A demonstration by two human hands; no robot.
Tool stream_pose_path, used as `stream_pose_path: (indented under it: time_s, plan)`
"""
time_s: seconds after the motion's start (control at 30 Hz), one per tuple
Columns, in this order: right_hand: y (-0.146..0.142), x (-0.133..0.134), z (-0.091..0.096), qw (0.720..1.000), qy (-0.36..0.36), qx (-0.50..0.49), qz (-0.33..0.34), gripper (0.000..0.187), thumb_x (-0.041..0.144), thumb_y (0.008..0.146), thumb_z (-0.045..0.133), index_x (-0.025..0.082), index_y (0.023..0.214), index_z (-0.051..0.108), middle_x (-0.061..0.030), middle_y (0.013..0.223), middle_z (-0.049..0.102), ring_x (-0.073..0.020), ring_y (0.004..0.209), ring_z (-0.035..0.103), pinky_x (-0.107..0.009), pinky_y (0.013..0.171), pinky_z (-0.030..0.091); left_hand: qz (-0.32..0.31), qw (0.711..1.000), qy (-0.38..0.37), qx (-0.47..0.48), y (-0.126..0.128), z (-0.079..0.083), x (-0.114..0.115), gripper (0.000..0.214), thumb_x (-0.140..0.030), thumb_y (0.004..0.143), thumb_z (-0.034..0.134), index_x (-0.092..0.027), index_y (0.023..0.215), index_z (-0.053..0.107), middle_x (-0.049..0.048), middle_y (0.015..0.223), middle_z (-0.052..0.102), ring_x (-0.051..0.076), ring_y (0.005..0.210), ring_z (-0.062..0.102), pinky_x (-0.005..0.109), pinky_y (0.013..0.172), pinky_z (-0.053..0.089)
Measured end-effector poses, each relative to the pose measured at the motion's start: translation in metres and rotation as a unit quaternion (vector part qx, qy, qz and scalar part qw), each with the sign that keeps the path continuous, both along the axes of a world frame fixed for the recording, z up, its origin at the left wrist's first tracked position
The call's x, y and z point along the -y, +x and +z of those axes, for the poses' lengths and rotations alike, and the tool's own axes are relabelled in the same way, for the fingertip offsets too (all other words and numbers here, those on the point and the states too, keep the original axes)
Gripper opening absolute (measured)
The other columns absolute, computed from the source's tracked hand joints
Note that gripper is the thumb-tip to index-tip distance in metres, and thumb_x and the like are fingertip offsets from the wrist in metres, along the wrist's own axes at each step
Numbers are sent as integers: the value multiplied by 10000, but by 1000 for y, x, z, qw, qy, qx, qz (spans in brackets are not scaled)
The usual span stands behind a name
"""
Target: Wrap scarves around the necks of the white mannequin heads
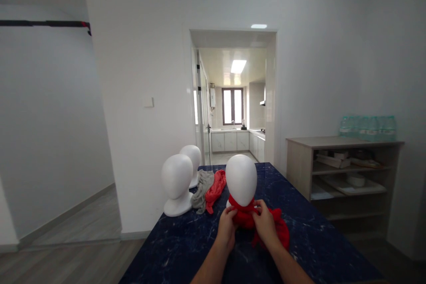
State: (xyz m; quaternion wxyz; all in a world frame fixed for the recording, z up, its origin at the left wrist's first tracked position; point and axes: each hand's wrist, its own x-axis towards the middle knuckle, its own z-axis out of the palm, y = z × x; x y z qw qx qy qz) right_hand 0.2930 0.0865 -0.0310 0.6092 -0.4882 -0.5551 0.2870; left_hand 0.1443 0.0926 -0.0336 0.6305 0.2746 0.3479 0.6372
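A white mannequin head [241,178] stands upright on the dark blue marbled table [186,248]. Round its neck lies a red scarf [242,218], with a loose end spread on the table to the right. My left hand [227,225] pinches the scarf at the left side of the neck. On the right side, my right hand [264,222] has its fingers closed on the same scarf, just below the chin. The head's base is mostly hidden behind the scarf and my hands.
Two more mannequin heads, a nearer one [177,177] and a farther one [191,158], stand at the table's left edge. Beside them lie a grey scarf [202,191] and a coral scarf [216,188]. A shelf unit [342,143] with bottles [368,128] on top stands right.
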Motion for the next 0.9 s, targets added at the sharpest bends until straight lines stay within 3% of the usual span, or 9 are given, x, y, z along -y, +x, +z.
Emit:
stream_pose_path:
  time_s: [0.1, 0.2, 0.33, 0.4, 0.47, 0.6, 0.73, 0.8, 0.9]
  plan:
    - [4, -6, -8, 1000, -6, 19, -22, 232, 337, 836, 570, 251, 1052, 585, -73, 938, 776, -281, 860, 751, -343, 717, 556, -35, 996, -17, 80, -7, 8, 4, 81, -200, 899, 713, -173, 943, 650, 40, 806, 757, 149, 665, 732, 246, 657, 603]
    - [6, -9, -13, 994, 3, 82, -66, 148, 261, 844, 511, 268, 988, 544, -42, 901, 749, -257, 855, 729, -325, 748, 525, -84, 986, -34, 139, -16, 16, 7, 76, -196, 949, 675, -149, 890, 663, 31, 750, 713, 97, 584, 679, 172, 580, 569]
    - [6, -3, -7, 972, 27, 210, -103, 215, 106, 823, 431, 265, 850, 574, -32, 806, 699, -235, 804, 672, -315, 760, 489, -159, 965, -50, 204, -27, 26, 13, 173, -201, 1019, 576, -102, 1104, 690, 116, 985, 764, 77, 647, 705, 127, 547, 560]
    - [5, 3, -1, 959, 52, 260, -100, 311, 43, 780, 418, 253, 819, 645, -61, 891, 725, -241, 905, 675, -330, 850, 502, -207, 946, -61, 243, -30, 29, 15, 241, -215, 1035, 550, -82, 1197, 669, 158, 1070, 765, 90, 693, 733, 111, 525, 550]
    - [3, 10, 3, 949, 76, 290, -93, 392, 15, 740, 437, 247, 851, 732, -90, 1131, 744, -257, 1115, 660, -375, 1011, 492, -240, 932, -62, 265, -30, 30, 17, 284, -229, 1036, 552, -68, 1250, 648, 180, 1103, 767, 118, 748, 762, 110, 523, 553]
    - [-6, 28, -1, 941, 72, 327, -45, 593, 9, 658, 495, 261, 1089, 815, -64, 1572, 553, -279, 1483, 467, -479, 1249, 354, -226, 937, -27, 265, -26, 29, 18, 289, -242, 1019, 593, -92, 1259, 649, 173, 1153, 779, 180, 872, 800, 172, 629, 615]
    - [-23, 48, -16, 938, 33, 345, 22, 789, 101, 655, 616, 255, 1425, 689, -67, 1735, 339, -352, 1627, 226, -581, 1317, 210, -202, 944, -13, 261, -22, 30, 20, 244, -236, 993, 623, -127, 1203, 683, 139, 1159, 791, 203, 940, 804, 219, 709, 633]
    - [-31, 56, -21, 943, 5, 331, 37, 677, 194, 695, 695, 244, 1370, 734, -76, 1736, 333, -401, 1633, 178, -621, 1315, 183, -191, 947, -16, 257, -21, 32, 22, 218, -238, 983, 626, -131, 1159, 696, 128, 1121, 801, 205, 954, 801, 241, 755, 636]
    - [-32, 67, -19, 956, -12, 292, 33, 407, 264, 732, 743, 234, 1124, 844, -73, 1695, 408, -433, 1629, 166, -650, 1310, 178, -174, 954, -26, 241, -21, 35, 25, 185, -266, 970, 639, -146, 1093, 704, 125, 1126, 804, 194, 896, 796, 272, 791, 631]
